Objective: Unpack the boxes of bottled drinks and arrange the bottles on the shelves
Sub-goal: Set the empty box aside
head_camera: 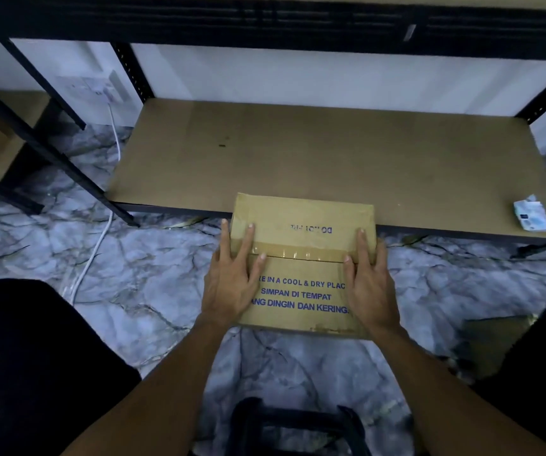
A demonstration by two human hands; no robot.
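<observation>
Now both hands' fingers (pixel 248 240) lie straight, spread, pressing the taped box (pixel 301 264).

Closed cardboard box (pixel 302 268), flaps taped along the middle seam, blue print on the near flap; left hand (pixel 232 281) lay flat on the box's left side and right hand (pixel 370 281) on its right, fingers straight. The box's far end overlapped the front edge of a brown shelf board (pixel 298 153) beyond it. A small white packet (pixel 530 217) sat on that board well right of the box; a white cable (pixel 98 241) trailed over the marble floor (pixel 153 258) left of the box.
</observation>
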